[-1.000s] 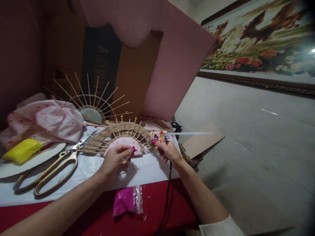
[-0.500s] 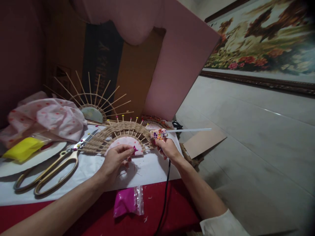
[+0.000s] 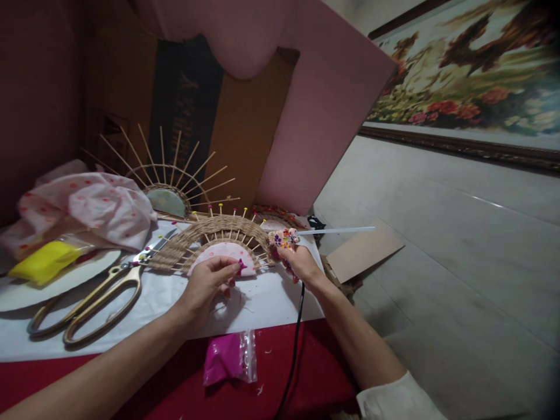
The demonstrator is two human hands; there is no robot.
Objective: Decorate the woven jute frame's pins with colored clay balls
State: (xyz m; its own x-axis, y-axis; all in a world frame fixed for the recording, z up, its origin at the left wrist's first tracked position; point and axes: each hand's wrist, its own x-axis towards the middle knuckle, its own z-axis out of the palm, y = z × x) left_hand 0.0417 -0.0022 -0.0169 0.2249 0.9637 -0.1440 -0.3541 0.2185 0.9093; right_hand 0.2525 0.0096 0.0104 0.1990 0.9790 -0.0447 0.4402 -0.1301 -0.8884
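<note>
A half-round woven fan piece (image 3: 210, 236) with bead-tipped sticks lies on white paper (image 3: 262, 300), with a pink dotted fabric centre (image 3: 216, 252). My left hand (image 3: 205, 286) pinches a small magenta bit (image 3: 239, 266) at the lower edge of that centre. My right hand (image 3: 301, 265) grips a flower-patterned glue gun (image 3: 283, 238) at the piece's right end. A clear glue stick (image 3: 336, 231) juts out of the gun to the right, and its black cord (image 3: 294, 350) runs down toward me.
Large gold scissors (image 3: 87, 303) lie to the left on the paper. A white plate (image 3: 61, 283) holds a yellow bag (image 3: 41, 261), with pink cloth (image 3: 87, 204) behind. A second stick fan (image 3: 168, 195) stands at the back. A magenta packet (image 3: 227, 359) lies on the red cloth (image 3: 175, 385).
The view has shifted slightly. My right hand with the glue gun has edged a little closer to the fan's right end. My left hand keeps its pinch.
</note>
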